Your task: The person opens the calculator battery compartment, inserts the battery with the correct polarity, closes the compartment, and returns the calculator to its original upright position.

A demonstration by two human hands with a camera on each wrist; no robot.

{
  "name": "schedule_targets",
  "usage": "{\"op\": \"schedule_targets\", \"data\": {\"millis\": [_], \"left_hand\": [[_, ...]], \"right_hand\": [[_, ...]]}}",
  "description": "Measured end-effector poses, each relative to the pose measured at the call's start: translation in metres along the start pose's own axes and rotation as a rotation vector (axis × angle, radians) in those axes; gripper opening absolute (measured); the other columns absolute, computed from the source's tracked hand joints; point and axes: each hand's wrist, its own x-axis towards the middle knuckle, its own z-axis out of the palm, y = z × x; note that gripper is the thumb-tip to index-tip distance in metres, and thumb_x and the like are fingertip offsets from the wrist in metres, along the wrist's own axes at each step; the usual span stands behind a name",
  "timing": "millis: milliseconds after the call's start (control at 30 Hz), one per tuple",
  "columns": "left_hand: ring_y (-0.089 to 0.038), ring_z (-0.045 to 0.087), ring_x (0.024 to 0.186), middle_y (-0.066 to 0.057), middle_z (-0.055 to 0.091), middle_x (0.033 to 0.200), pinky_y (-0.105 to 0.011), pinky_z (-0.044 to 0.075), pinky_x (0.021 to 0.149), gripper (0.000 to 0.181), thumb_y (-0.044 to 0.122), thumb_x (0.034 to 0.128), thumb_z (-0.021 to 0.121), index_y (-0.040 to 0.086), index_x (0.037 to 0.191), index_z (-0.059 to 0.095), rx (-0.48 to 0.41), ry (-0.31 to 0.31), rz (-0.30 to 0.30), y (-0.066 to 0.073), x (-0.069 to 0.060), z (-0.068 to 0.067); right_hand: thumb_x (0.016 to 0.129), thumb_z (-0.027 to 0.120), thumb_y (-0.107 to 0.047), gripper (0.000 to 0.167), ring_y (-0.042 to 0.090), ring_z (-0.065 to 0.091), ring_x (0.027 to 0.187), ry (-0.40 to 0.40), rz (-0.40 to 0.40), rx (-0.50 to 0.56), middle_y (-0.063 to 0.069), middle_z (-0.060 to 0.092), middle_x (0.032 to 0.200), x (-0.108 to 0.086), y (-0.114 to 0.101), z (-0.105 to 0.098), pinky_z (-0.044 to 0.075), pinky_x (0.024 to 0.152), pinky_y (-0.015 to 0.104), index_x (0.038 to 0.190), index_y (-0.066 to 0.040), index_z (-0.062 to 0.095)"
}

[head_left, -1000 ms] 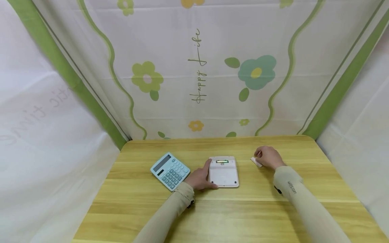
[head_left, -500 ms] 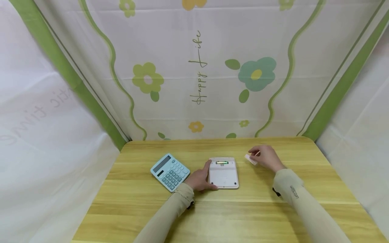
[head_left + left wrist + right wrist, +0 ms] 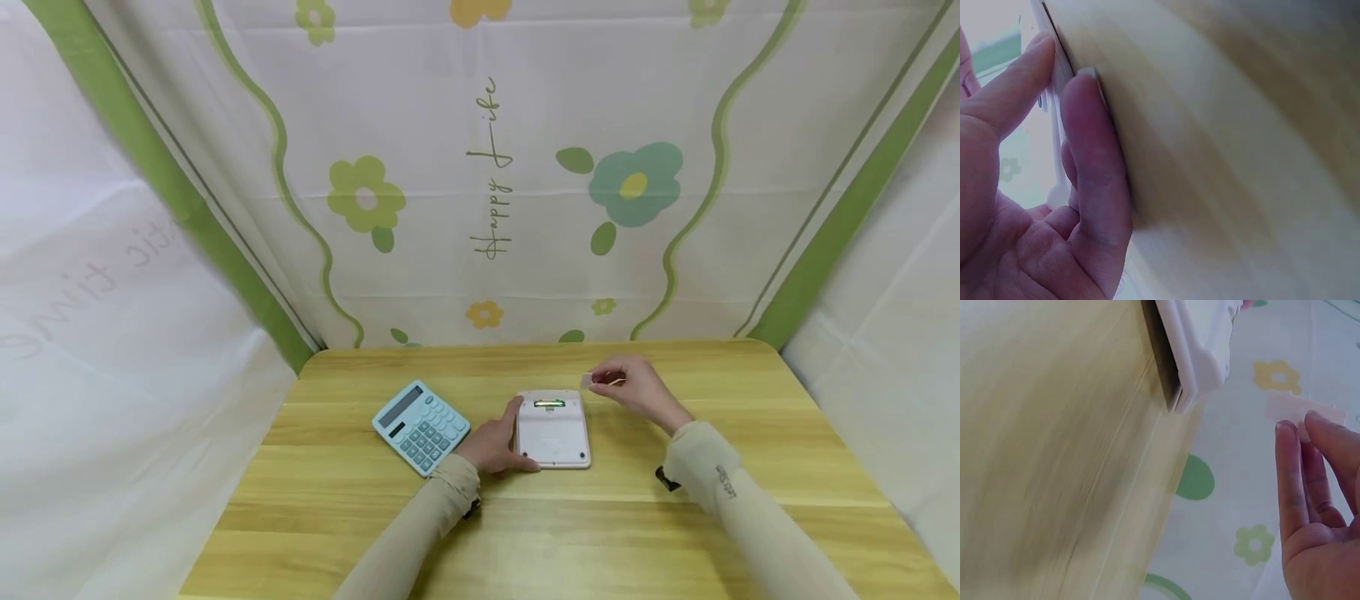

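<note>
A pale pink-white calculator (image 3: 552, 437) lies face down on the table, its battery slot uncovered. Inside the slot shows a green and gold battery (image 3: 550, 404). My left hand (image 3: 491, 443) holds the calculator at its left side, forefinger along the left edge and thumb at the near edge. The left wrist view shows those fingers close against its rim. My right hand (image 3: 637, 387) pinches a small pale battery cover (image 3: 1304, 407) between thumb and fingertips, raised just beyond the calculator's far right corner. The cover is apart from the calculator.
A light blue calculator (image 3: 422, 427) lies face up and angled to the left, close to my left wrist. The wooden table (image 3: 555, 542) ends at a hanging white cloth (image 3: 420, 100) with printed flowers. More cloth hangs on both sides.
My right hand has carried the battery cover leftward from the table on the right to beside the calculator's far right corner, lifting it. My left hand and both calculators have stayed put.
</note>
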Motion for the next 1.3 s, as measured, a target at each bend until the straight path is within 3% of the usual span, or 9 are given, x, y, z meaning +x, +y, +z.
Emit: {"op": "schedule_targets", "data": {"millis": [133,400,567,733,867,1033,1300], "left_hand": [[-0.020,0.060,0.084,-0.018,0.070,0.111,-0.035,0.052,0.082,0.123,0.050,0.0788,0.089,0.019,0.167,0.009,0.007,-0.007,-0.005,-0.003,0.001,0.002],[-0.023,0.066,0.101,-0.021,0.068,0.125,-0.040,0.054,0.097,0.124,0.054,0.0785,0.087,0.020,0.167,0.007,0.023,-0.003,-0.005,-0.008,0.009,0.006],[-0.020,0.063,0.088,-0.019,0.070,0.116,-0.035,0.053,0.085,0.124,0.052,0.0791,0.088,0.020,0.167,0.007,0.021,-0.008,-0.009,-0.004,0.007,0.003],[-0.019,0.060,0.074,-0.013,0.069,0.099,-0.032,0.050,0.072,0.122,0.051,0.0806,0.087,0.019,0.167,0.007,0.009,-0.020,-0.015,-0.001,0.002,0.000],[-0.019,0.058,0.071,-0.011,0.066,0.093,-0.032,0.049,0.070,0.121,0.050,0.0818,0.086,0.019,0.167,0.006,-0.002,-0.026,-0.013,0.000,0.001,0.000],[-0.018,0.058,0.063,-0.006,0.062,0.084,-0.030,0.048,0.064,0.120,0.049,0.0824,0.086,0.021,0.167,0.006,-0.015,-0.032,-0.016,-0.002,0.002,0.001],[-0.019,0.058,0.067,-0.008,0.064,0.090,-0.030,0.049,0.068,0.121,0.050,0.0819,0.086,0.020,0.168,0.007,-0.020,-0.027,-0.012,0.000,0.000,-0.001]], "right_hand": [[0.093,0.078,-0.009,0.015,0.016,0.066,0.086,-0.003,-0.044,-0.052,0.008,0.073,0.100,0.000,-0.004,0.006,0.057,0.073,0.023,0.107,-0.005,0.080],[0.089,0.081,-0.009,0.012,0.011,0.065,0.082,0.022,-0.157,-0.096,0.001,0.077,0.095,0.007,-0.020,0.020,0.055,0.071,0.023,0.101,-0.011,0.084],[0.086,0.083,-0.005,0.015,0.007,0.053,0.068,0.018,-0.204,-0.175,-0.003,0.070,0.080,0.013,-0.025,0.037,0.047,0.060,0.021,0.101,-0.008,0.084],[0.086,0.084,-0.009,0.012,0.004,0.053,0.067,-0.030,-0.256,-0.302,-0.006,0.065,0.077,0.018,-0.031,0.055,0.046,0.060,0.019,0.099,-0.009,0.084],[0.085,0.085,-0.008,0.011,0.007,0.059,0.072,-0.060,-0.274,-0.348,-0.004,0.066,0.080,0.021,-0.034,0.064,0.051,0.064,0.020,0.096,-0.009,0.084],[0.083,0.086,-0.006,0.013,0.010,0.064,0.079,-0.084,-0.239,-0.361,-0.003,0.069,0.086,0.022,-0.037,0.069,0.056,0.071,0.022,0.095,-0.011,0.083],[0.082,0.087,-0.007,0.010,0.010,0.057,0.078,-0.073,-0.288,-0.427,-0.006,0.066,0.080,0.024,-0.036,0.072,0.053,0.071,0.025,0.090,-0.013,0.083]]}}
